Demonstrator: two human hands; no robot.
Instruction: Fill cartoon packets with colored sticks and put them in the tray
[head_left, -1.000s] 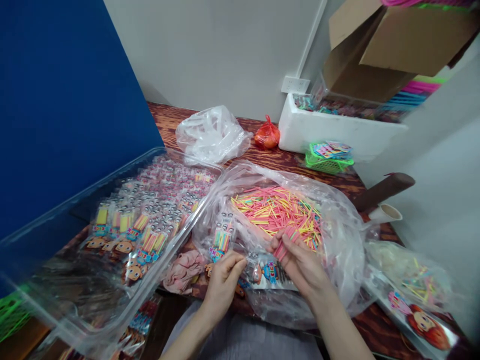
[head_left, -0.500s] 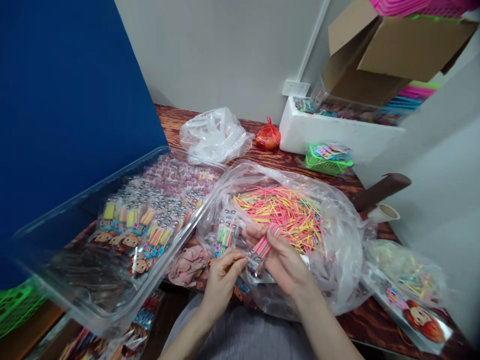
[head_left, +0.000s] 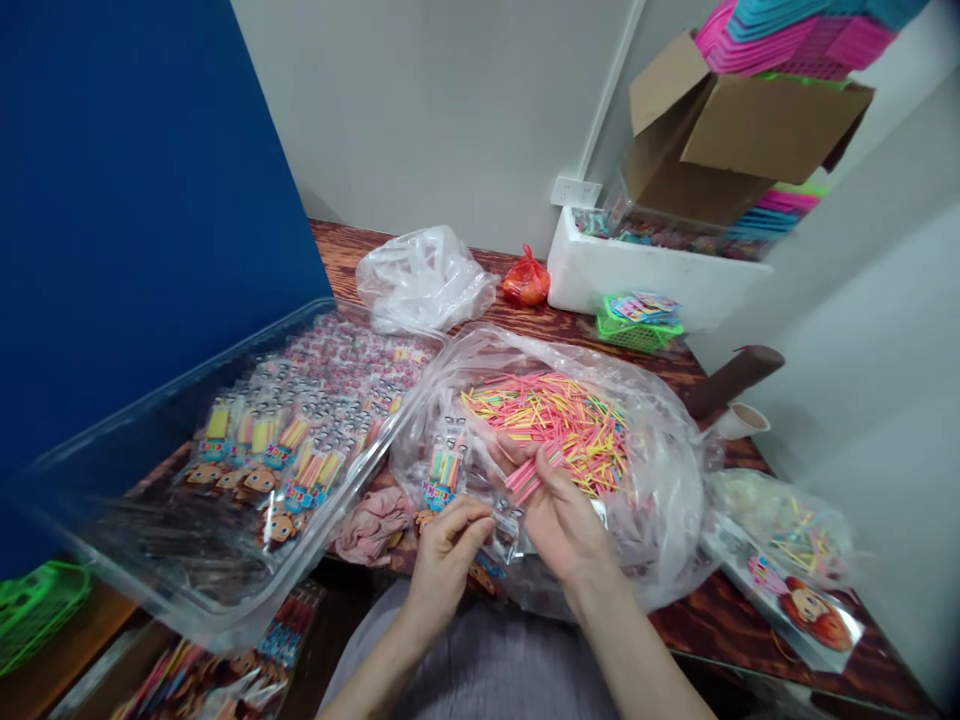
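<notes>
My left hand [head_left: 448,550] pinches the edge of a small clear plastic packet [head_left: 507,527] between thumb and fingertips. Just up and to the right, my right hand [head_left: 566,520] holds a small bundle of pink sticks [head_left: 529,478] between thumb and fingers. The sticks' lower ends point toward the packet, slightly apart from it. Behind my hands, a large clear plastic bag [head_left: 664,500] lies open with a heap of loose pink and yellow sticks [head_left: 562,420] in it. Filled packets with coloured sticks [head_left: 444,468] lie left of the heap.
A clear plastic bin [head_left: 187,395] at the left holds many filled packets. A pink cloth [head_left: 375,525] lies beside it. Behind are a crumpled bag [head_left: 427,280], a red bag [head_left: 526,282], a green basket [head_left: 637,332] and a white foam box [head_left: 652,270]. A paper cup [head_left: 742,420] is at right.
My right hand has drawn the pink sticks slightly up and away from the packet. My left hand keeps its pinch. The view has turned a little, shifting the background.
</notes>
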